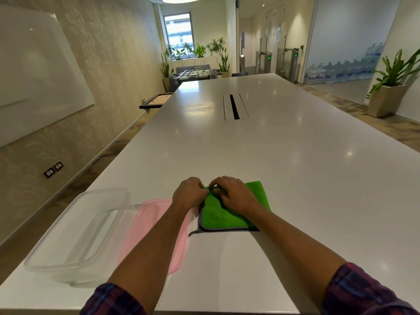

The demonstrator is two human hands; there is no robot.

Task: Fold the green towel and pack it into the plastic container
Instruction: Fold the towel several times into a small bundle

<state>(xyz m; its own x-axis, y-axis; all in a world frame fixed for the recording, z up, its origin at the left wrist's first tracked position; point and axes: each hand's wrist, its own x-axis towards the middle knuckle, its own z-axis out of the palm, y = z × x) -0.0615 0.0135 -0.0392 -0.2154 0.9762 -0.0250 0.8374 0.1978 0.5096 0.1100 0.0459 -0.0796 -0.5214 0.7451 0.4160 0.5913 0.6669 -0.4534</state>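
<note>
**Green towel pinched at its far-left corner, container waiting lower left**

Green cloth is bunched under both sets of your fingers just below the middle of the frame. Your left hand (187,193) is curled closed on the far-left corner of the green towel (218,218), and your right hand (234,194) lies over the top edge beside it, fingertips pressed down and pinching the same grey-trimmed hem. The two hands nearly touch.

From there the towel spreads toward you and to the right, lying flat on the white table (295,155) as a partly folded pad, its grey border showing along the left and near edges. Its longer side looks to run left to right, though your right forearm hides part of it.

Just left of the towel, under your left forearm, lies a pink lid (156,223). Beyond that, in the lower left of the frame, sits the clear plastic container (77,235), open and empty, its long axis running away from you. So the packing move goes leftward, across the lid, and your left hand is the nearer one.

No brand, label or readable writing shows on any of these.
</note>
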